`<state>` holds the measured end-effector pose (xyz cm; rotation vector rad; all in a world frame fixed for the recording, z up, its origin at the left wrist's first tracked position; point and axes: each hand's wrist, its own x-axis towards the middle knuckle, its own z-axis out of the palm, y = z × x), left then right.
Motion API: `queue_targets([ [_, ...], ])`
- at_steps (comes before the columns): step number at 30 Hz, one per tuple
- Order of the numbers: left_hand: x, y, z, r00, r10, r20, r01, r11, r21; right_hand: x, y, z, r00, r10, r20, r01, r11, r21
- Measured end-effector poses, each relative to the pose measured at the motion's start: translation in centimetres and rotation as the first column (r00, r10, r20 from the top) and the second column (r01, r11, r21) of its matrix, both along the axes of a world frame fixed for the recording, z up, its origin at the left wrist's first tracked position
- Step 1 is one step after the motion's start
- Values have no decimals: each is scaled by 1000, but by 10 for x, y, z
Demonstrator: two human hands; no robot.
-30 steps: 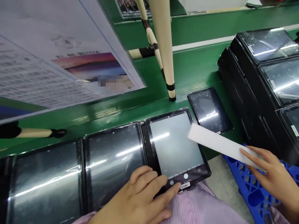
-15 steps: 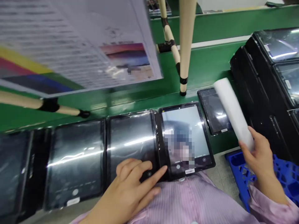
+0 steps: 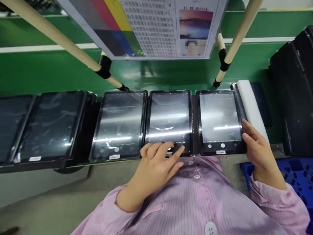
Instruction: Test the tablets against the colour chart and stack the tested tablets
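Note:
A row of dark tablets lies along the bench. My left hand (image 3: 160, 163) rests over the lower end of the middle tablet (image 3: 168, 112), index finger stretched out towards the screen's lower right and the other fingers loosely bent. The tablet on the right (image 3: 218, 114) shows a pale, lit screen with camera-style buttons below. At its right edge my right hand (image 3: 258, 147) has thumb and index finger closed in, touching the side; its other fingers are hidden. Just beyond this hand lies a white bar (image 3: 251, 104), over the edge of a dark tablet.
More tablets (image 3: 122, 114) continue to the left, some stacked. A printed sheet (image 3: 156, 32) hangs above the green bench (image 3: 171, 73) between cream pipes (image 3: 73, 42). Black stacks (image 3: 292, 85) stand at the right, with a blue plastic pallet (image 3: 293, 176) below.
My right hand has let go of the white bar and moved to the right tablet's edge. My left hand is over the middle tablet's lower end. The view has shifted and straightened.

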<state>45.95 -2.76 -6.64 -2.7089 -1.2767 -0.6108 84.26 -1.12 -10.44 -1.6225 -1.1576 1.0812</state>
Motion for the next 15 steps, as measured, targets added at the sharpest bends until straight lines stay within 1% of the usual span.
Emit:
queue_targets([
  [3,-25,-6,4,996,30,81,-35,998,53,-5,-9,2,995,55,85,-57,998,15],
  [6,-59,-15,5,985,104,138,-115,991,75,-5,-12,3,994,66,87,-66,998,3],
  [9,-86,-28,0,976,163,146,-170,985,37,-1,-13,6,994,41,101,-39,999,-14],
  [12,-100,-40,-10,964,211,162,-219,975,37,11,-16,11,989,39,141,-35,999,-31],
  [14,-104,-45,-17,950,256,178,-268,962,50,23,-16,10,978,40,203,-49,998,37],
  [15,-105,-46,-21,941,281,187,-295,954,52,28,-14,8,954,14,300,-48,993,105],
])
